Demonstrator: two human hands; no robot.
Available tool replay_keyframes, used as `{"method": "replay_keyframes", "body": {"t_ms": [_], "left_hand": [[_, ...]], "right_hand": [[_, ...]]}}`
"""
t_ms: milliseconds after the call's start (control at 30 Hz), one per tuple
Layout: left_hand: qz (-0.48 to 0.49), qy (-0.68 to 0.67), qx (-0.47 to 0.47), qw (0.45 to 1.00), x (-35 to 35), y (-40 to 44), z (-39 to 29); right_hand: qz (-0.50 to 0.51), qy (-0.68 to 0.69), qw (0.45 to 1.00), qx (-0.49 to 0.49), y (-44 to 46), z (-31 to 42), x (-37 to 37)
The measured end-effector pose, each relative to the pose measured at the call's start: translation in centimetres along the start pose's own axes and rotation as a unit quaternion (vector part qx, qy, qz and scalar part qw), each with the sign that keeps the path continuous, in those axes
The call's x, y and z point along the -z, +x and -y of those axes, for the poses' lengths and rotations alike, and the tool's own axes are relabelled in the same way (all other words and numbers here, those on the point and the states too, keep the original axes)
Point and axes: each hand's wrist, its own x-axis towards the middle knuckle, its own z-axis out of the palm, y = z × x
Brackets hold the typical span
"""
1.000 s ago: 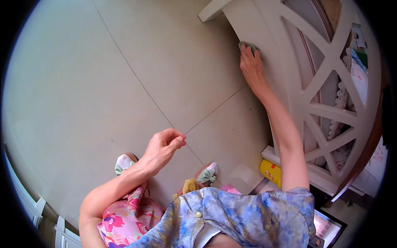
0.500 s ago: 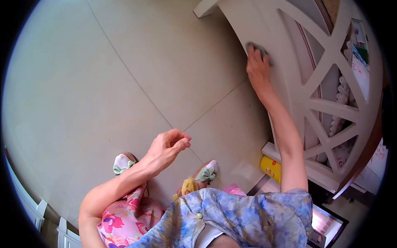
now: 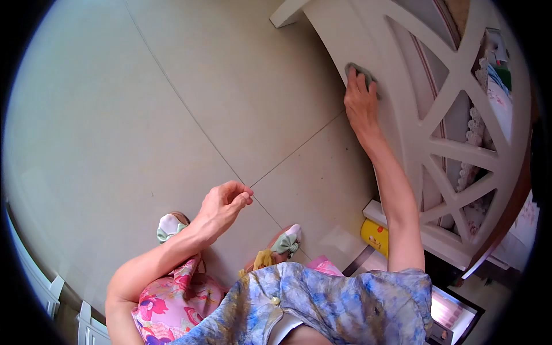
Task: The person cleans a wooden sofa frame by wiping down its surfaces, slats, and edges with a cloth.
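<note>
My right hand [image 3: 361,106] presses a grey-green cloth [image 3: 367,75] against the white bed end panel [image 3: 386,109]. Its fingers are bent over the cloth and cover part of it. Openwork slats [image 3: 443,121] run along the panel just right of that hand. My left hand [image 3: 221,207] hangs in the air above the tiled floor, well apart from the panel. Its fingers are curled in with the thumb against them, and nothing shows between them.
A yellow container [image 3: 375,236] stands by the panel's lower end, near my right forearm. My feet in bow-topped slippers [image 3: 286,242] rest on the floor tiles [image 3: 144,115]. White furniture [image 3: 40,276] borders the lower left. Bedding shows through the slats.
My right hand and the cloth have shifted slightly down the panel in the view. My left hand has drifted a little to the left, still curled.
</note>
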Motion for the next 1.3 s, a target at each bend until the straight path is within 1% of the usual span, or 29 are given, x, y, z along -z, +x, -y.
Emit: {"method": "replay_keyframes", "body": {"t_ms": [33, 100, 133, 200, 267, 300, 333, 367, 433, 500, 567, 600, 633, 667, 700, 767, 833, 933, 1000, 1033, 1100, 1133, 1200, 1233, 1300], "left_hand": [[0.001, 0.001, -0.001, 1.0, -0.3, 0.0, -0.4], [0.048, 0.038, -0.021, 0.998, -1.3, 0.0, -1.6], [0.065, 0.053, -0.009, 0.996, -1.5, -0.1, -2.4], [0.069, 0.039, -0.014, 0.997, -1.2, -0.5, -2.1], [0.078, 0.026, -0.026, 0.996, -0.6, -0.8, -1.9], [0.053, 0.012, -0.015, 0.998, -0.1, -0.9, -1.6], [0.027, -0.003, -0.002, 1.0, 0.2, -1.0, -1.4], [0.028, -0.001, -0.006, 1.0, 0.1, -0.8, -1.2], [0.029, -0.019, -0.004, 0.999, -0.1, -0.4, -0.7], [0.046, 0.007, -0.008, 0.999, -0.8, -0.3, -1.4], [0.069, 0.002, 0.002, 0.998, -1.5, -0.1, -1.6], [0.076, 0.005, 0.009, 0.997, -1.4, -0.1, -1.8], [0.079, 0.011, 0.007, 0.997, -1.3, -0.2, -2.0], [0.063, 0.003, 0.012, 0.998, -1.2, -0.2, -2.0], [0.047, -0.007, 0.018, 0.999, -1.1, -0.1, -2.1], [0.035, -0.015, 0.017, 0.999, -0.5, 0.0, -2.1], [0.026, -0.024, 0.019, 0.999, -0.5, -0.1, -2.0], [0.021, -0.032, 0.017, 0.999, -0.5, -0.1, -2.0], [0.044, -0.019, 0.016, 0.999, -0.8, -0.1, -2.2], [0.043, -0.02, 0.013, 0.999, -0.8, -0.1, -2.1], [0.051, -0.011, 0.025, 0.998, -0.9, 0.1, -1.7], [0.056, -0.014, 0.024, 0.998, -0.8, 0.5, -0.9], [0.058, -0.008, 0.013, 0.998, -0.9, 0.5, -0.7], [0.064, -0.002, 0.006, 0.998, -1.0, 0.7, -1.1], [0.069, -0.005, 0.012, 0.998, -0.8, 0.4, -2.0]], "right_hand": [[-0.01, 0.008, 1.0, 0.008, 1.3, 0.0, 0.1], [-0.02, 0.016, 1.0, 0.016, 2.1, 0.0, -0.2], [-0.03, 0.017, 0.999, 0.03, 2.1, -0.1, -0.4], [-0.039, 0.012, 0.998, 0.042, 0.7, -0.3, -0.7], [0.031, 0.036, 0.996, 0.076, -2.9, 0.2, -1.0], [0.031, 0.031, 0.996, 0.072, -3.7, -0.3, -0.4], [0.03, 0.05, 0.997, 0.05, -4.3, -0.7, 0.1], [0.028, 0.07, 0.997, 0.026, -4.4, -1.2, 0.4], [-0.11, 0.1, 0.988, -0.045, -0.8, -3.3, 2.6], [-0.228, 0.13, 0.961, -0.092, 5.0, -5.1, 4.0], [-0.276, 0.124, 0.944, -0.133, 10.6, -5.6, 3.2], [-0.275, 0.121, 0.944, -0.139, 11.5, -4.6, 3.1], [-0.238, 0.112, 0.952, -0.154, 12.3, -3.3, 2.8], [-0.201, 0.103, 0.96, -0.166, 12.5, -2.6, 2.2], [-0.2, 0.101, 0.96, -0.167, 11.6, -2.5, 1.6], [-0.25, 0.091, 0.939, -0.219, 7.9, -2.1, 0.9], [-0.192, 0.123, 0.951, -0.207, 3.3, -2.5, 0.7], [-0.192, 0.125, 0.948, -0.222, -1.4, -2.7, 1.5], [-0.185, 0.171, 0.941, -0.225, -2.5, -2.9, 2.0], [-0.188, 0.17, 0.941, -0.224, -2.1, -3.0, 2.1], [-0.173, 0.24, 0.925, -0.24, -0.3, -2.9, 2.4], [-0.178, 0.239, 0.924, -0.24, 1.1, -2.8, 2.3], [-0.238, 0.271, 0.903, -0.234, 4.8, -2.5, 2.1], [-0.248, 0.271, 0.9, -0.234, 6.6, -2.4, 2.2], [-0.246, 0.324, 0.886, -0.222, 9.8, -2.3, 2.8]]}}
